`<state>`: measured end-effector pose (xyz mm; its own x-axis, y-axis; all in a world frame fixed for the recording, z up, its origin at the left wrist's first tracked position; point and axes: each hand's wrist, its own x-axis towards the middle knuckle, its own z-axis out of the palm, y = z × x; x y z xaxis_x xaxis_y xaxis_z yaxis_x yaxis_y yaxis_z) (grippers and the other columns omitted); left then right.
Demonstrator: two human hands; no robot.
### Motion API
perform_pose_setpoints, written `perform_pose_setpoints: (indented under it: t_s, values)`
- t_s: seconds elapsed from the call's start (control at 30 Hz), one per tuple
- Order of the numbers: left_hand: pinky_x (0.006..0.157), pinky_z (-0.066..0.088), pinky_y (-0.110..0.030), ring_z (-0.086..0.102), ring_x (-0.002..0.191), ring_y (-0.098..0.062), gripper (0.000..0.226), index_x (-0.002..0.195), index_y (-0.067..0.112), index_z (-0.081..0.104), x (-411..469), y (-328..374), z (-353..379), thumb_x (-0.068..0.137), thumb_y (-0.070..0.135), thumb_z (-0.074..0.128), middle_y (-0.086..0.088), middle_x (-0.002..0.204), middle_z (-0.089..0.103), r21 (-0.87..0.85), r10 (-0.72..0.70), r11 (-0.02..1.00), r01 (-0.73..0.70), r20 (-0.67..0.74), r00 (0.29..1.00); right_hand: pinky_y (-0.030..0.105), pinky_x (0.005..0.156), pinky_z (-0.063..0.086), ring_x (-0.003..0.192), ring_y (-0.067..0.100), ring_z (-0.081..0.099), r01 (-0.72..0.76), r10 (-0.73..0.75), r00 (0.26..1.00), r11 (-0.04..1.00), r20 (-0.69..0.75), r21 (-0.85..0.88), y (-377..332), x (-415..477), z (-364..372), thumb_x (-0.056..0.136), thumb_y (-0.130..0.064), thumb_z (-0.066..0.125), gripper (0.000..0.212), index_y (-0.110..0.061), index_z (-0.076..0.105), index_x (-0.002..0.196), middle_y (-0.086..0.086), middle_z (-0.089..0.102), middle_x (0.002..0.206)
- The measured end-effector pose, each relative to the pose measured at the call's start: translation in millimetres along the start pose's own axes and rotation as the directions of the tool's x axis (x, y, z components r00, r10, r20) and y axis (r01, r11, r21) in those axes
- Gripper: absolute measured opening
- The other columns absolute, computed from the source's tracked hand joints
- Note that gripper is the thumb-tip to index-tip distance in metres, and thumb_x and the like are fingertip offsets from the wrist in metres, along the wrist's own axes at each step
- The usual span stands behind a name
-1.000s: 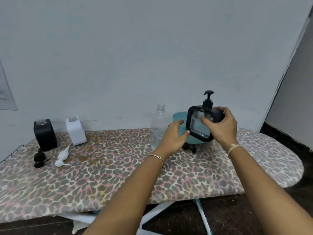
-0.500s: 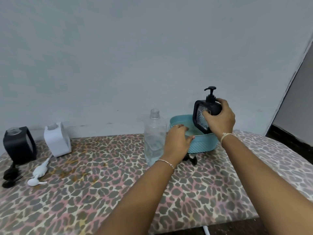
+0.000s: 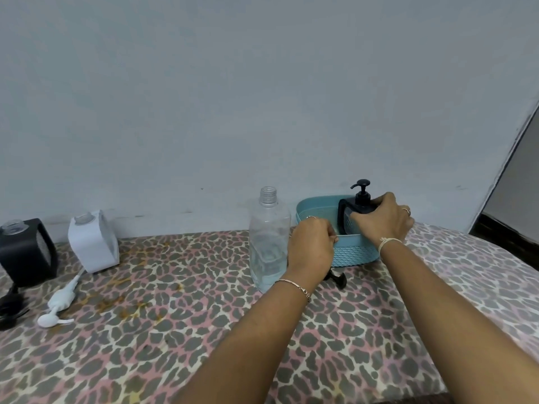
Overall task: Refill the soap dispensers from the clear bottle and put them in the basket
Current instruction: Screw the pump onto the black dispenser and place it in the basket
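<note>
I see both arms reaching in from the lower edge toward right of centre. The right hand (image 3: 385, 220) curls over the shoulder of the black dispenser (image 3: 350, 211), gripping it upright with its lower part inside the basket (image 3: 355, 253). I cannot tell whether it rests on the floor there. The left hand (image 3: 312, 246) holds the basket's near rim with curled fingers.

The clear bottle (image 3: 268, 240), uncapped, stands just left of the basket, beside the left wrist. At the left, a white dispenser (image 3: 92, 243) and a second black dispenser (image 3: 27, 252) stand open on the leopard-print surface (image 3: 204, 330), with a white pump (image 3: 59, 301) lying before them. A black pump (image 3: 8, 307) is cut off by the left edge. A dark object (image 3: 338, 279) below the left wrist is mostly hidden.
</note>
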<state>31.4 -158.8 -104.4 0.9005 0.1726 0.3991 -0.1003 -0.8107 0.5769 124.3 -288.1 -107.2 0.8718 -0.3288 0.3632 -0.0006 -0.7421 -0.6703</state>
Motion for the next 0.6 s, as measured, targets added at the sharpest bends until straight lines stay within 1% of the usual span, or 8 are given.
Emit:
perform_pose_setpoints:
  t_s: [0.1,0.17,0.23,0.3,0.37,0.5,0.6]
  values:
    - [0.072,0.051,-0.026,0.066,0.080,-0.013,0.006,0.087,0.013,0.075,1.1,-0.1,0.3,0.087,0.015,0.069,-0.002,0.087,0.073,-0.012,-0.008,1.000,0.008,0.005,1.000,0.041,0.087,0.030,0.107,0.031,0.050,-0.033,0.032,0.999,0.993,-0.009,-0.111,0.6,1.3,-0.3,0.063,-0.049,0.073,0.054,-0.016,0.052,0.101,0.006,0.065,0.095]
    - [0.071,0.049,-0.024,0.066,0.079,-0.012,0.007,0.086,0.012,0.075,0.6,0.0,0.3,0.087,0.015,0.069,-0.002,0.086,0.073,-0.016,-0.003,1.000,0.003,0.006,1.000,0.040,0.085,0.030,0.104,0.030,0.051,-0.039,0.037,0.999,0.987,-0.015,-0.159,0.5,1.6,-1.1,0.064,-0.048,0.073,0.052,-0.015,0.050,0.097,0.006,0.064,0.091]
    - [0.070,0.049,-0.024,0.066,0.079,-0.013,0.008,0.087,0.011,0.075,0.4,-0.2,0.8,0.087,0.015,0.069,-0.003,0.086,0.073,-0.017,0.006,1.000,-0.006,0.004,1.000,0.040,0.084,0.031,0.103,0.031,0.051,-0.029,0.026,1.000,0.982,-0.017,-0.187,0.4,2.9,-0.8,0.065,-0.053,0.072,0.054,-0.014,0.048,0.094,0.007,0.063,0.089]
    - [0.068,0.047,-0.023,0.065,0.078,-0.012,0.008,0.087,0.009,0.075,-0.1,-0.3,1.3,0.088,0.013,0.068,-0.004,0.086,0.073,-0.016,0.010,1.000,-0.010,0.003,1.000,0.042,0.085,0.035,0.104,0.033,0.051,-0.011,0.006,1.000,0.975,-0.022,-0.221,0.9,5.5,-0.5,0.065,-0.059,0.071,0.060,-0.011,0.052,0.095,0.009,0.063,0.096]
    - [0.067,0.045,-0.022,0.064,0.077,-0.012,0.008,0.088,0.008,0.074,-0.7,0.5,1.7,0.088,0.012,0.067,-0.005,0.087,0.072,-0.011,0.021,1.000,-0.021,0.005,1.000,0.043,0.088,0.037,0.107,0.034,0.050,0.002,-0.007,1.000,0.968,-0.017,-0.250,2.2,6.8,-1.4,0.065,-0.061,0.071,0.066,-0.009,0.056,0.101,0.012,0.060,0.107]
    - [0.074,0.053,-0.031,0.066,0.081,-0.018,0.009,0.088,0.009,0.074,-0.3,1.6,1.8,0.089,0.013,0.066,-0.006,0.087,0.072,0.006,0.028,1.000,-0.028,0.020,0.999,0.045,0.094,0.036,0.114,0.035,0.047,-0.009,0.013,1.000,0.974,0.016,-0.227,1.2,1.9,-5.6,0.065,-0.061,0.071,0.070,-0.010,0.055,0.110,0.013,0.055,0.117]
    - [0.078,0.054,-0.033,0.066,0.085,-0.019,0.012,0.092,0.010,0.074,-2.6,3.6,-0.8,0.090,0.012,0.062,-0.007,0.090,0.072,0.030,0.032,0.999,-0.033,0.032,0.999,0.046,0.095,0.035,0.116,0.035,0.046,-0.026,0.029,1.000,0.980,0.013,-0.198,-1.3,-5.9,-9.0,0.067,-0.063,0.067,0.070,-0.011,0.055,0.112,0.013,0.052,0.121]
